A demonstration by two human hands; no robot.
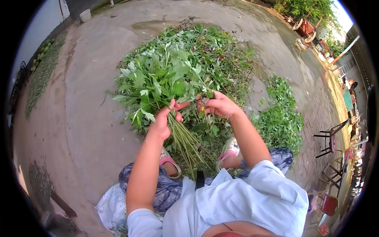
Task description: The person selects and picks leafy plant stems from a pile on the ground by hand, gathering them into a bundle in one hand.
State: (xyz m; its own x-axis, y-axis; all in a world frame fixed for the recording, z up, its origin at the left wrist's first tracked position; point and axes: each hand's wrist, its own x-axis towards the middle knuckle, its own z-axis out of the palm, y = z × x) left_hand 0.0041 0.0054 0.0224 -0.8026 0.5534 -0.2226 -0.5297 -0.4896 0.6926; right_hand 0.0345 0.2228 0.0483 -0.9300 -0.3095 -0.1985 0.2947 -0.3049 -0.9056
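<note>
My left hand [162, 121] is wrapped round a bunch of leafy green stems [158, 77]. Its jagged leaves, pale underneath, fan out away from me, and the bare stalks [184, 138] trail back toward my lap. Close by on the right, my right hand [222, 106] pinches some withered brown and yellow leaves [203, 103] at the bunch's edge. Whether those leaves are still joined to a stem I cannot tell. Beneath and beyond both hands lies a large heap of cut greens [221, 51].
A smaller pile of green leaves [280, 114] lies to the right. A white sack [112, 207] is by my left leg. Chairs [331, 136] stand along the right side, and a white bucket [85, 15] sits far left. Greens [45, 71] are spread along the left wall.
</note>
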